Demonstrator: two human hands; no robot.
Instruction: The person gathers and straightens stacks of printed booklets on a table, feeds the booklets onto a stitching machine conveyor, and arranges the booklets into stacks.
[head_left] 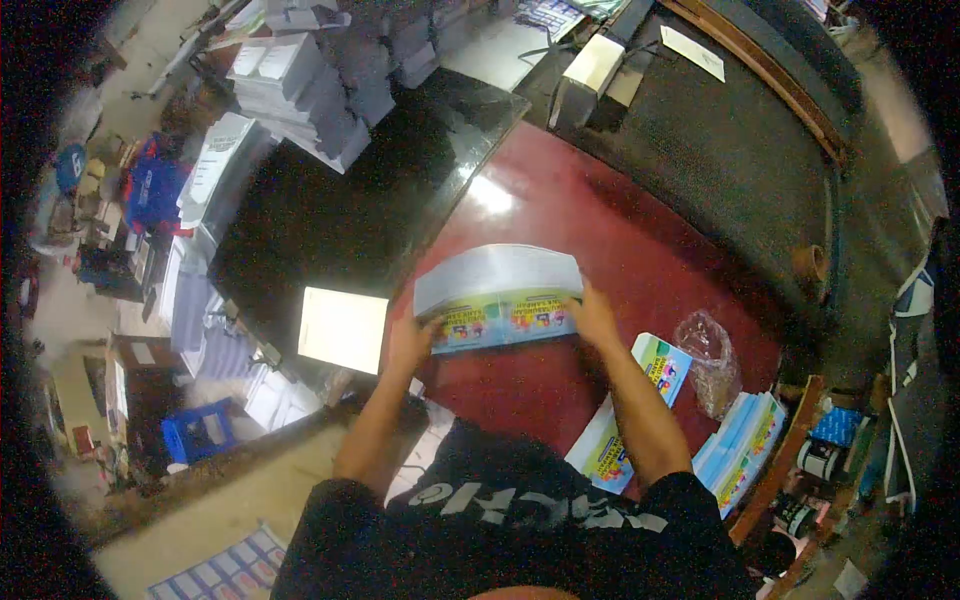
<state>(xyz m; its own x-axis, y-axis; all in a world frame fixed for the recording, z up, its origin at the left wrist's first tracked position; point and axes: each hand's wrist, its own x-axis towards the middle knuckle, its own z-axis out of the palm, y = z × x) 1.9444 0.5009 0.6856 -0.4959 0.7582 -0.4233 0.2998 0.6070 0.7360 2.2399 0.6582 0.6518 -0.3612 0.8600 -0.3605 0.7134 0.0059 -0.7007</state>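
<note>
Red tabletop (640, 250), glossy. Left hand (408, 345) and right hand (597, 318) clasp opposite ends of the printed sheet stack (497, 285) over it; resting or lifted, cannot tell. Uneven end pressure could fan sheets loose. Farther: white paper piles (290, 95).

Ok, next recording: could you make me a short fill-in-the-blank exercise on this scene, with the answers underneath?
1. The left hand and right hand hold a stack of printed sheets; the bare tabletop around it is coloured ____.
2. The clear plastic bag lies nearer the person's ____ hand.
3. The pale rectangular piece lies on the person's ____ side of the held stack.
4. The person's shirt is ____ with pale lettering.

Missing words: red; right; left; black.
</note>
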